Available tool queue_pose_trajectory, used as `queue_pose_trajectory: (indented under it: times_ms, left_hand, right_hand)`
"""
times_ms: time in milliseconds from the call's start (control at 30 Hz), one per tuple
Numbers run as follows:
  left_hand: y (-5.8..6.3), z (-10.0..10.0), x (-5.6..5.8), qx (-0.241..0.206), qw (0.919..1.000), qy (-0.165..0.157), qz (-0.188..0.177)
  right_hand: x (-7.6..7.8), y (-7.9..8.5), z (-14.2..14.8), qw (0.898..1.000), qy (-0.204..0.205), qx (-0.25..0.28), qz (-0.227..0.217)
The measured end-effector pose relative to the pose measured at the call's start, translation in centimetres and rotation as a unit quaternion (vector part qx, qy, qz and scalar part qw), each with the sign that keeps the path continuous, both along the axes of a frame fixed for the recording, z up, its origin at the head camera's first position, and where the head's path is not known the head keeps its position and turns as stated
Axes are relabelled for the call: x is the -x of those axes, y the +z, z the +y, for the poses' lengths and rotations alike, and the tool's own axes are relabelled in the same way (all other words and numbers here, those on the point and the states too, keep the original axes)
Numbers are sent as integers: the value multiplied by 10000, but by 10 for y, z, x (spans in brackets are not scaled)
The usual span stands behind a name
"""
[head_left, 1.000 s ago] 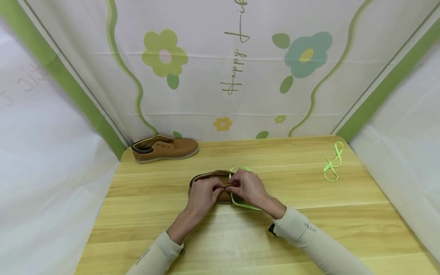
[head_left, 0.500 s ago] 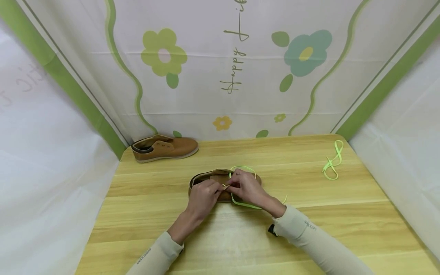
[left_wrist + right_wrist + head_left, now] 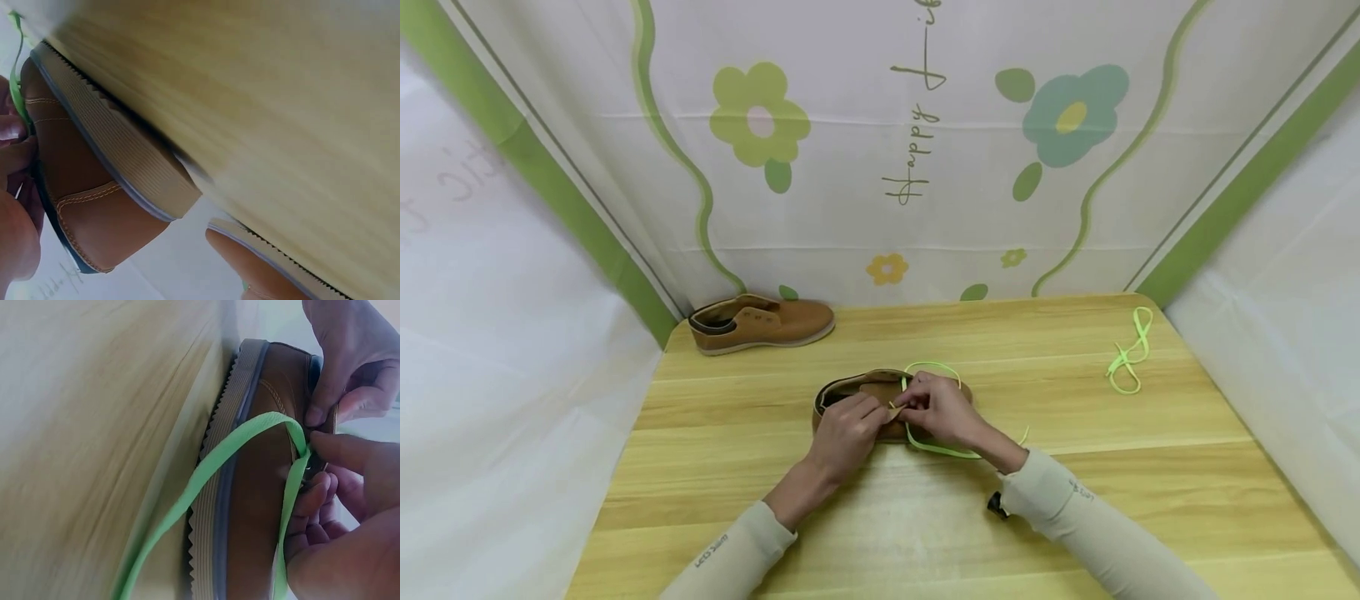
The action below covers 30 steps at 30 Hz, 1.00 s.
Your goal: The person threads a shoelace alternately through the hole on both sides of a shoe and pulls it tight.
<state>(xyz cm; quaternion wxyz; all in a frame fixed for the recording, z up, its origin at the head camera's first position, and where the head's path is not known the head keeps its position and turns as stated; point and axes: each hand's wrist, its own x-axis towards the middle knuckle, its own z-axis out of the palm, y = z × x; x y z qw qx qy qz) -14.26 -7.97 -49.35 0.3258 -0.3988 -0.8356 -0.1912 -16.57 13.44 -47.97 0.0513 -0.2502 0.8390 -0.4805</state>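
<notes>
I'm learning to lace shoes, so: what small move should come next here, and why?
Probably draw the green lace through the eyelet flap with the right hand while the left hand steadies the flap: the left hand pinches that part of the near shoe, the right hand is there too, and what looks like the lace's tip shows between them.

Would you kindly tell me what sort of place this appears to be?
It looks like a small fabric-walled booth, perhaps for tabletop work: a flower-printed cloth backdrop stands behind the wood-grain table, and white sheets flank it.
</notes>
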Motion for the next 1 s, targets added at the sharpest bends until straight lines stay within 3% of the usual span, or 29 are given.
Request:
queue_pose_trajectory:
  times_ms: [400, 733, 1000]
  left_hand:
    - [3, 2, 0, 95, 9999, 54, -117]
    - [3, 3, 0, 5, 10000, 66, 12]
    - [3, 2, 0, -52, 9999, 40, -158]
  right_hand:
    - [8, 5, 2, 9989, 331, -335, -36]
    - [11, 2, 4, 9964, 685, -386, 330]
    - [15, -1, 3, 9900, 924, -467, 963]
